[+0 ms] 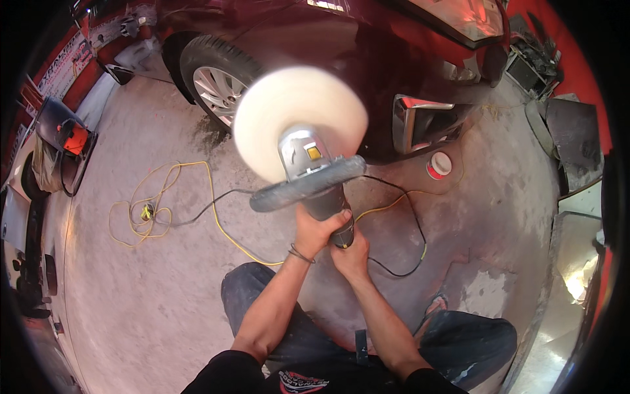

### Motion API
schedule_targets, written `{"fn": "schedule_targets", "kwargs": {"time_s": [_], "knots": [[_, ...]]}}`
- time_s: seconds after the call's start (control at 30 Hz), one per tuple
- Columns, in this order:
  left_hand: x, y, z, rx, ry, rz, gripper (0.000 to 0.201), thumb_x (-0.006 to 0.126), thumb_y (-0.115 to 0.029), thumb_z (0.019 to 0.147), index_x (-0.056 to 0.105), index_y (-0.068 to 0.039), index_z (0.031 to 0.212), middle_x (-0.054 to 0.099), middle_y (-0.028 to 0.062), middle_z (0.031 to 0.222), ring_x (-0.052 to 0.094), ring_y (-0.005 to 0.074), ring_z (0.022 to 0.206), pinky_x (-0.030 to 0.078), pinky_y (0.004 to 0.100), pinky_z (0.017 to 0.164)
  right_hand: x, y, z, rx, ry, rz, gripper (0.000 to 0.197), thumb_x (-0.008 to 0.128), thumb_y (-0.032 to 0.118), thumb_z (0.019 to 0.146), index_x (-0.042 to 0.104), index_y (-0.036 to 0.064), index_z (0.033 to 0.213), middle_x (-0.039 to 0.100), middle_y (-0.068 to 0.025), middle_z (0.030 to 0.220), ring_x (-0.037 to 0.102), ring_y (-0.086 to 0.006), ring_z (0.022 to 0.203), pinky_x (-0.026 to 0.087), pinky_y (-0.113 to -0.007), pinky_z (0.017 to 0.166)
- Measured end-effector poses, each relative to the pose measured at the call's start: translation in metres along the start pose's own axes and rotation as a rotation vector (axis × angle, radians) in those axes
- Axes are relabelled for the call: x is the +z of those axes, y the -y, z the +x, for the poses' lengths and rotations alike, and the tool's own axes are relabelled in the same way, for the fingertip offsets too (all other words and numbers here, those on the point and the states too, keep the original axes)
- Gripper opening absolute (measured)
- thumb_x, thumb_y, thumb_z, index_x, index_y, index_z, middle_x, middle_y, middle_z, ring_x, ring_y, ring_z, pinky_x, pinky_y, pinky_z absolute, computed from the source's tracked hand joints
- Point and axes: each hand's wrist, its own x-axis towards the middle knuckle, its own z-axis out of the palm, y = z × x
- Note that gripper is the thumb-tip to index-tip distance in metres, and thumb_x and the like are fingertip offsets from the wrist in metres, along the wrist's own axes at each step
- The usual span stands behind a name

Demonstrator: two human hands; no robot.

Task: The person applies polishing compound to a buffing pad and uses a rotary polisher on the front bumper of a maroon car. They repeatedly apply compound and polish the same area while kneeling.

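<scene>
Gripping a polisher (308,177) handle, left hand (317,230) above right hand (351,253), both clamped shut, its blurred white pad (298,111) raised just short of the far red car (367,59); polishing progress cannot be told.

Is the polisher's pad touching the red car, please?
No, the white pad is raised in front of the camera, held by both hands, clear of the red car.
</scene>
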Motion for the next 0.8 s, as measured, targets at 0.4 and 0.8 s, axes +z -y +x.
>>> {"fn": "schedule_targets", "kwargs": {"time_s": [0.4, 0.8], "knots": [[0.061, -0.079, 0.055, 0.158, 0.282, -0.428, 0.065, 0.095, -0.012, 0.081, 0.068, 0.001, 0.140, 0.080, 0.0104, 0.113, 0.078, 0.0198, 0.103, 0.063, 0.0379, 0.093, -0.073, 0.095, 0.028, -0.254, -0.230, -0.259, 0.058, 0.094, 0.019, 0.086, 0.068, 0.0031, 0.135, 0.081, -0.0251, 0.112, 0.081, -0.0432, 0.109, 0.062, -0.050, 0.092], [0.004, -0.098, 0.114, 0.259, 0.136, -0.684, 0.054, 0.079, -0.031, 0.087, 0.066, 0.006, 0.124, 0.079, 0.0210, 0.103, 0.082, 0.0325, 0.090, 0.069, 0.0461, 0.080, -0.034, 0.185, 0.078, -0.473, -0.089, -0.502, 0.033, 0.080, 0.016, 0.088, 0.068, 0.0033, 0.116, 0.080, -0.0253, 0.100, 0.079, -0.0472, 0.098, 0.059, -0.052, 0.086]]}}
